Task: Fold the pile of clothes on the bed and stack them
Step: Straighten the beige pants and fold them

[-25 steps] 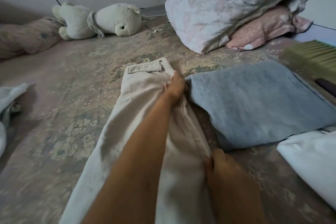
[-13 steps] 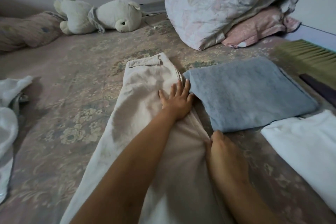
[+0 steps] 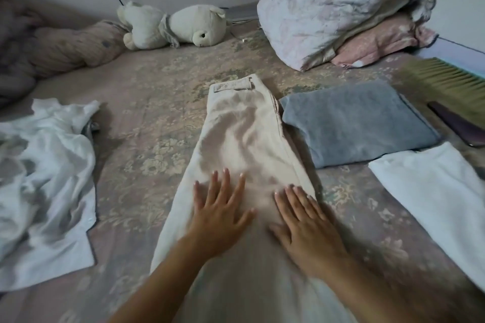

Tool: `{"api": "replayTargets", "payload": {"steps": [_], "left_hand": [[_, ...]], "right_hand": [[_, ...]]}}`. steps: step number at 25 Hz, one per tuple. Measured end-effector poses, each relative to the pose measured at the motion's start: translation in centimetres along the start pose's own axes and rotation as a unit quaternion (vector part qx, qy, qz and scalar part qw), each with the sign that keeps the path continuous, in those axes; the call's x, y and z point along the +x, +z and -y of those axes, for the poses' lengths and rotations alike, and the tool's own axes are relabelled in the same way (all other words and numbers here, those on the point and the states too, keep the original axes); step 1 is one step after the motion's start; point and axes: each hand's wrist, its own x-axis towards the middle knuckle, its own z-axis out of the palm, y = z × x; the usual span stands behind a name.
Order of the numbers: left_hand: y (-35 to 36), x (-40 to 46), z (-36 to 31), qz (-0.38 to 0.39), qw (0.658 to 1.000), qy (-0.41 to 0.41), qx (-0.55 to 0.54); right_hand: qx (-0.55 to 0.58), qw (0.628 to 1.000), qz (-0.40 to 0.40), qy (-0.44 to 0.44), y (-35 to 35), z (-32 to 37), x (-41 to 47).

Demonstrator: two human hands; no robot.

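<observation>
Trousers — under flat fingers.

Beige trousers flat, lengthwise on bed

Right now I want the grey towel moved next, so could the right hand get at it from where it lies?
Probably yes: the right hand lies flat on the trousers, and the grey towel sits just beyond it with nothing between them.

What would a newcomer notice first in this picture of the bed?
First, the beige trousers laid lengthwise in the middle of the bed, with the left hand and right hand pressed flat on them. Next, the folded grey towel just to their right, and the crumpled white cloth at the left.
</observation>
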Motion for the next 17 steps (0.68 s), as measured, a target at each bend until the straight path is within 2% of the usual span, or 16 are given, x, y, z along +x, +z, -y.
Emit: {"api": "replayTargets", "payload": {"steps": [2, 4, 6, 8, 10, 11, 12, 14, 15, 17], "left_hand": [[0.5, -3.7, 0.1, -0.002, 1.0, -0.013, -0.028], [-0.7, -5.5, -0.8, 0.038, 0.997, -0.01, -0.069], [-1.5, -8.2, -1.2, 0.051, 0.995, 0.05, -0.067], [-2.5, -13.2, -1.3, 0.061, 0.988, 0.122, -0.072], [-2.0, -18.5, -0.7, 0.079, 0.978, 0.191, -0.032], [-1.6, -20.6, -0.2, 0.071, 0.973, 0.218, -0.007], [-1.3, -21.8, 0.4, 0.03, 0.973, 0.228, 0.0], [-2.1, -22.4, 1.3, -0.082, 0.976, 0.198, -0.039], [-2.9, -22.4, 1.3, -0.124, 0.974, 0.182, -0.055], [-3.9, -22.7, 1.4, -0.148, 0.971, 0.187, -0.031]], "right_hand": [[-0.001, 0.999, 0.045, 0.014, -1.5, 0.3, 0.0], [-0.005, 0.996, 0.092, -0.02, -3.8, 1.4, -1.2], [0.033, 0.991, 0.062, -0.11, -4.5, 2.3, -5.2], [0.029, 0.972, 0.045, -0.227, -5.2, 2.8, -10.5], [-0.019, 0.957, 0.087, -0.276, -5.8, 2.2, -13.7], [-0.022, 0.957, 0.081, -0.279, -5.9, 2.0, -14.1], [-0.002, 0.964, 0.073, -0.255, -6.2, 2.0, -14.1], [0.087, 0.98, 0.039, -0.174, -7.0, 2.2, -13.8], [0.094, 0.985, 0.018, -0.146, -7.3, 2.1, -13.7], [0.1, 0.983, -0.008, -0.155, -8.0, 2.1, -13.9]]}}
